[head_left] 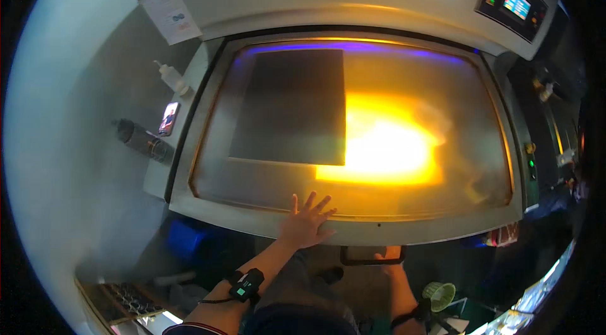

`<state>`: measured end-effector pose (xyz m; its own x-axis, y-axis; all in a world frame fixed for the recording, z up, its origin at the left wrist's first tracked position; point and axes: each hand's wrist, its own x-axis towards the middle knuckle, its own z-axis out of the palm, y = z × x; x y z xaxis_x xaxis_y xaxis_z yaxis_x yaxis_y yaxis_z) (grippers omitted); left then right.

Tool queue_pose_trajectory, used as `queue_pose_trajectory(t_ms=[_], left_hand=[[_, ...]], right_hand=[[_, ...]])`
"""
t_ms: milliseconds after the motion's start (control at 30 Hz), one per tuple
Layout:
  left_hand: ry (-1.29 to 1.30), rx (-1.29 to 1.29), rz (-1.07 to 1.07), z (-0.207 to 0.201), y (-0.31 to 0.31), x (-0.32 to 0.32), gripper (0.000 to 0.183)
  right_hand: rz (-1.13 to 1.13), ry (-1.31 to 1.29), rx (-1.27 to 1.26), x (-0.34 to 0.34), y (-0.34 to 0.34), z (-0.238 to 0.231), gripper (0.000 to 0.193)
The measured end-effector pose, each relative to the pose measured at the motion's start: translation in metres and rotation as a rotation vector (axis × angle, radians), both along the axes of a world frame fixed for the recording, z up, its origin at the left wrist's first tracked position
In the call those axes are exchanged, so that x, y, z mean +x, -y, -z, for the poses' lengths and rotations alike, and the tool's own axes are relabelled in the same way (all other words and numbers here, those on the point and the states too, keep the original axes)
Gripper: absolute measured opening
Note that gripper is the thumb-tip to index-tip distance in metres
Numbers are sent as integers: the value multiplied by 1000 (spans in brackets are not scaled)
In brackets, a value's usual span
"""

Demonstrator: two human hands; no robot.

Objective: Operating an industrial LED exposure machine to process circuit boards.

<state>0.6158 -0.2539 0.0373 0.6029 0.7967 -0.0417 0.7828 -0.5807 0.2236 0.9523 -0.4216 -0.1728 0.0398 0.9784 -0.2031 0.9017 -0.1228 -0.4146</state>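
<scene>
A large framed tray (442,230) of a grey machine spreads out in front of me, with a dark rectangular sheet (290,108) lying on the left half of its surface. My left hand (307,224) rests with spread fingers on the tray's front rim, its fingertips just over the inner edge. Below that rim, my right hand (392,258) is closed around the right end of a black bar handle (361,263). A bright yellow glow lights the surface right of the sheet.
Above the tray hangs the machine's hood, with a control panel (516,2) at right. On the left ledge are a white squeeze bottle (173,79), a phone (168,118) and a dark bottle (142,140). Below stand a blue bin (185,236) and a pale green basket (440,296).
</scene>
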Motion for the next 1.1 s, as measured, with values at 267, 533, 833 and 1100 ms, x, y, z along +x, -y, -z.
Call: queue_pose_trajectory(t_ms=[267,533,833,1100], left_hand=[[49,-4,-16,15,1,4,64],[96,13,24,21,7,7,63],[81,-2,-31,3,14,-5,61],[83,-15,-19,9,18,0,66]], right_hand=[[618,-817,-92,22,-33,-22,36],[295,-175,78,-37,-61,26,27],[420,-242,-190,-5,85,-31,26],[714,-385,-244,0,228,-148,27]])
